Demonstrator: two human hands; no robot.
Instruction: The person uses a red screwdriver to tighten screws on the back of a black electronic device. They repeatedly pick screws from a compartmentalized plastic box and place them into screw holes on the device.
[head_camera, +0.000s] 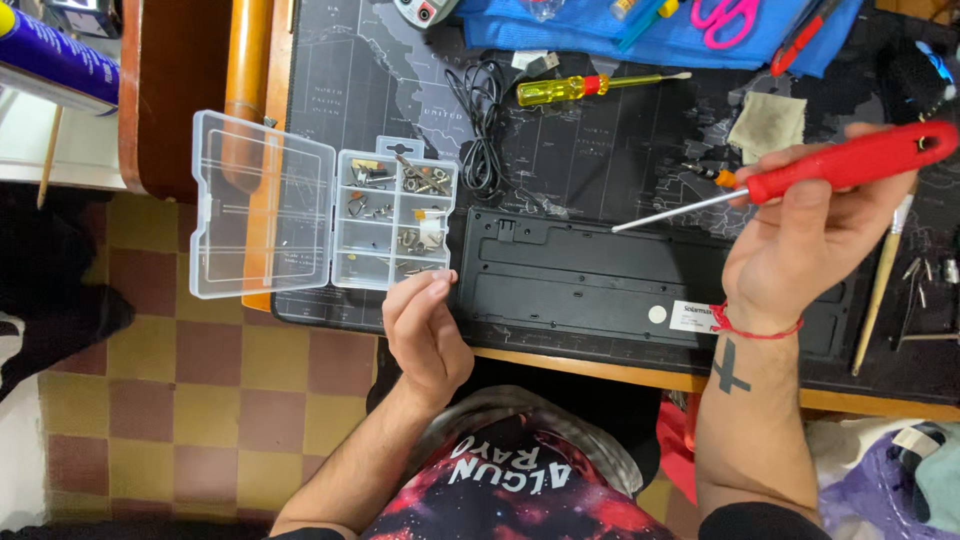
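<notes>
My right hand (800, 245) grips a red-handled screwdriver (850, 160), its thin metal shaft pointing left over a black keyboard (590, 285) that lies face down on the dark desk mat (600, 150). My left hand (425, 325) hovers at the keyboard's left end, fingers loosely curled and pinched together; I cannot tell whether something small sits between them. Just above that hand lies an open clear plastic parts box (325, 215) with small screws and metal bits in its compartments, its lid folded out to the left.
A yellow-handled screwdriver (580, 88) and a coiled black cable (482, 125) lie on the mat behind the keyboard. Blue cloth (600, 30) with pink scissors (725, 18) is at the back. A brush (885, 285) and tweezers (915, 290) lie at right. The desk edge runs below.
</notes>
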